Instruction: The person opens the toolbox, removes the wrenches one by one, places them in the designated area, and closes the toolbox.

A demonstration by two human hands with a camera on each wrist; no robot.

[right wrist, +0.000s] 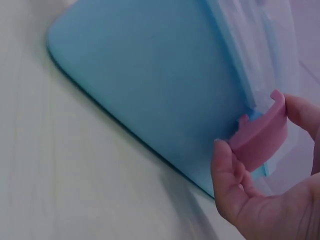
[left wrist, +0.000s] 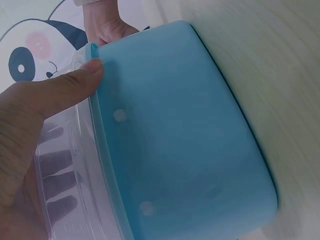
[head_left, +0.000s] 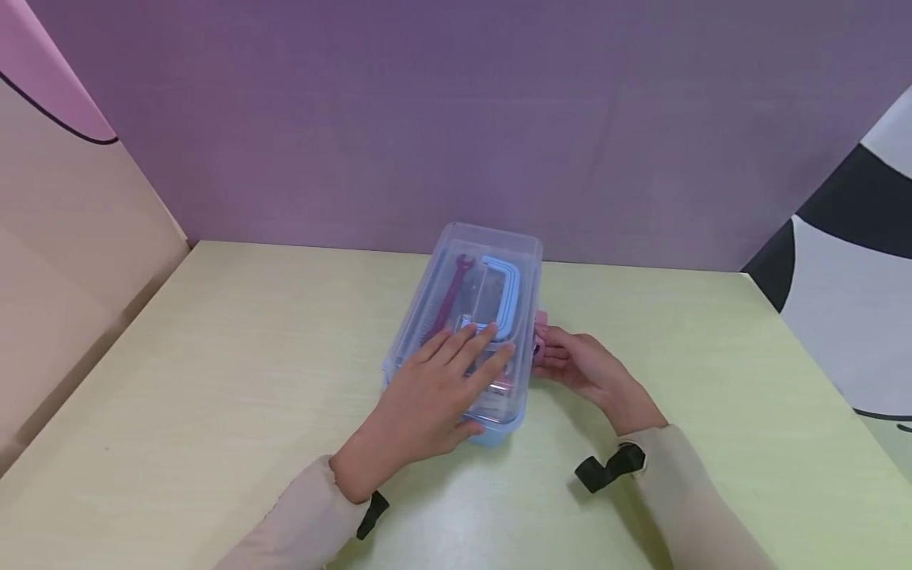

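the left hand (head_left: 427,400) lies nearest, fingers straight and slightly spread, flat on the clear lid (head_left: 492,245) of the box (left wrist: 180,140), thumb against the lid's edge just above the blue base. the box sits on the pale green table (head_left: 214,356), under those fingers. beside it the right hand (head_left: 580,366) pinches the pink side latch (right wrist: 260,135) between thumb and fingertips. the box looks like light, stiff, smooth plastic, probably slippery on the table; best held by pressing down on the lid and gripping at the latch. toy tools (head_left: 456,293) show inside.
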